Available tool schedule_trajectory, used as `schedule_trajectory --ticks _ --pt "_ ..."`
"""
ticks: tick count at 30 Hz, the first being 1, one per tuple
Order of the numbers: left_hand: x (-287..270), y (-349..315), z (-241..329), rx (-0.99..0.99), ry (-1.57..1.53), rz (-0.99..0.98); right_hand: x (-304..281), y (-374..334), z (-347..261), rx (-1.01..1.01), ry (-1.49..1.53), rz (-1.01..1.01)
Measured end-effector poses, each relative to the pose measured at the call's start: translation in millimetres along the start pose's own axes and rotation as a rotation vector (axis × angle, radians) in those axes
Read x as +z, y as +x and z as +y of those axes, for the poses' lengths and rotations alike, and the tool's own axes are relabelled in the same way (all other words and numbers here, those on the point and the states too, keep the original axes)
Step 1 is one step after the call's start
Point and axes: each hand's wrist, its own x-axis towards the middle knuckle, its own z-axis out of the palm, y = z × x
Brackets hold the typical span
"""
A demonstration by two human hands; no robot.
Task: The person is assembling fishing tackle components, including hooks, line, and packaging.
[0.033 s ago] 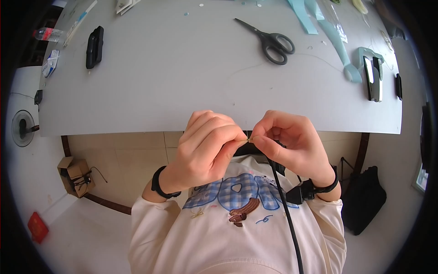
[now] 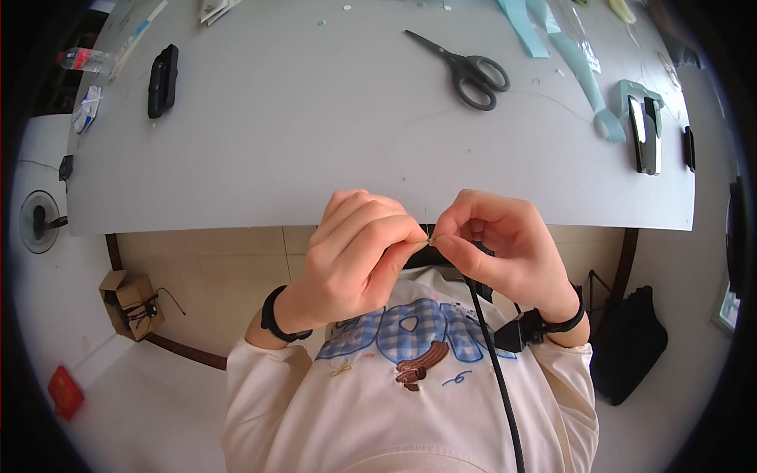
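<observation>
Thumb and forefinger of my left hand point(image 2: 355, 252) are pinched together, their tips meeting those of my right hand point(image 2: 505, 244) at the table's near edge. My right hand pinches in the same way, its other fingers curled. Between the fingertips shows a tiny yellowish, thread-like bit point(image 2: 430, 240), too small to name. Fingers cover most of it. On the grey table point(image 2: 300, 150) beyond my hands lie black-handled scissors point(image 2: 471, 77), points toward the far left. A thin pale thread point(image 2: 544, 98) trails across the tabletop to their right.
Light blue ribbon point(image 2: 579, 75) and a stapler point(image 2: 645, 135) lie at the right. A black case point(image 2: 163, 81) and a plastic bottle point(image 2: 83, 59) are at the left. A black cable point(image 2: 497, 370) hangs down over my shirt. An open cardboard box point(image 2: 130, 303) stands on the floor.
</observation>
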Motion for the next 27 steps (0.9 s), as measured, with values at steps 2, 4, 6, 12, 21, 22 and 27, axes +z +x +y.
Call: schedule_trajectory --ticks 2,4,6,12,21,22,27 --pt "0 -1 -1 0.004 0.001 0.003 0 0 0 -0.007 -0.022 -0.003" --pt "0 0 -1 0.008 0.003 0.006 1 0 -2 0.013 -0.04 -0.009" --pt "0 0 -1 0.031 -0.014 -0.01 -1 1 -4 0.018 -0.079 -0.022" --pt "-1 3 -3 0.035 -0.071 -0.024 -2 1 -4 0.016 -0.098 -0.026" --pt "-7 7 -5 0.124 -0.005 -0.041 1 1 2 -0.02 0.003 -0.06" --pt "-7 7 -6 0.123 -0.004 -0.041 2 1 2 -0.004 0.065 -0.061" --pt "-3 2 -14 0.07 -0.267 -0.001 3 2 0 0.073 0.237 -0.098"
